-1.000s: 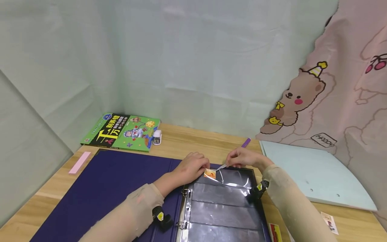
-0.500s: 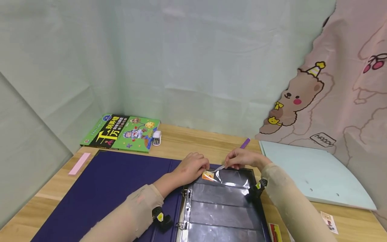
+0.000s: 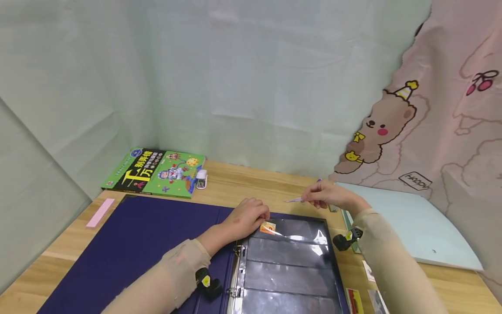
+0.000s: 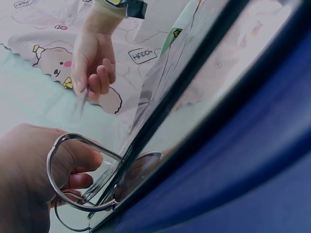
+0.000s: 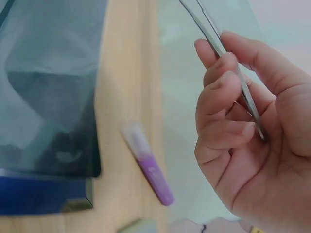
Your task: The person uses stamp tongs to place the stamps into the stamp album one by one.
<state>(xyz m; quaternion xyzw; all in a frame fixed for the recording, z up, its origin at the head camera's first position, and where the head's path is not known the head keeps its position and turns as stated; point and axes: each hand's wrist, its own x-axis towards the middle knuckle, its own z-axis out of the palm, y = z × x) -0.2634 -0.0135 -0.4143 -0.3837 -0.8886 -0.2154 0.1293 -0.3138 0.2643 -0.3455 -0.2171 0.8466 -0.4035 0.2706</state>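
My right hand (image 3: 319,195) holds a pair of metal tweezers (image 5: 218,46) above the table, just beyond the album's top edge. The tips of the tweezers stand apart with nothing between them. My left hand (image 3: 247,218) pinches the top inner corner of a clear-pocketed black page (image 3: 290,253) in an open ring-binder album. A small orange and yellow stamp (image 3: 268,227) lies in the page's top pocket, right beside the left fingertips. Metal binder rings (image 4: 51,167) stand close in front of that hand in the left wrist view.
The album's navy cover (image 3: 157,244) spreads left. A purple pen-like tube (image 5: 153,174) lies beyond the page. Several small stamps or cards (image 3: 354,301) lie to the right, near pale blue sheets (image 3: 412,226). A green book (image 3: 157,172), a white clip-like object (image 3: 201,179) and a pink strip (image 3: 100,213) sit left.
The right hand has drawn the tweezers out of the top pocket, away to the back right. The stamp has shifted slightly down and left within the pocket. The left hand stays in place.
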